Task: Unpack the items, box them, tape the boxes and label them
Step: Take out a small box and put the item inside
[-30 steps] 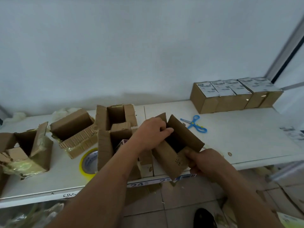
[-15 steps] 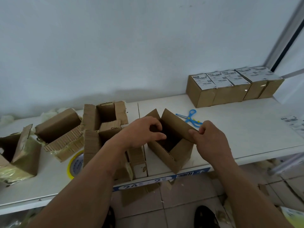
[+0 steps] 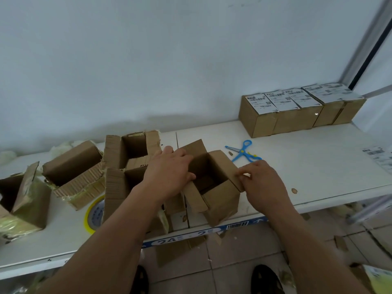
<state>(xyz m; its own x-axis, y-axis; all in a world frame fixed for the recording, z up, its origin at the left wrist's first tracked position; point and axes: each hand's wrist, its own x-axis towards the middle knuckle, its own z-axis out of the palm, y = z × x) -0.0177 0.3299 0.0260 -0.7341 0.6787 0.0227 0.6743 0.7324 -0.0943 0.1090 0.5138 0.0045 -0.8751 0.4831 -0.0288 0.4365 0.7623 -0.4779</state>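
A small open cardboard box stands upright near the front edge of the white table, its flaps up. My left hand grips its left flap, fingers curled over the rim into the opening. My right hand pinches the edge of the right flap. The inside of the box is dark and I cannot tell what it holds.
Several opened boxes with torn wrap crowd the table's left half beside a yellow tape roll. Blue scissors lie behind the box. A row of labelled boxes sits at the back right, and loose labels lie at the right edge.
The box was tilted and held off the table edge; it now stands upright on the table. My right hand moved from under the box to its right flap.
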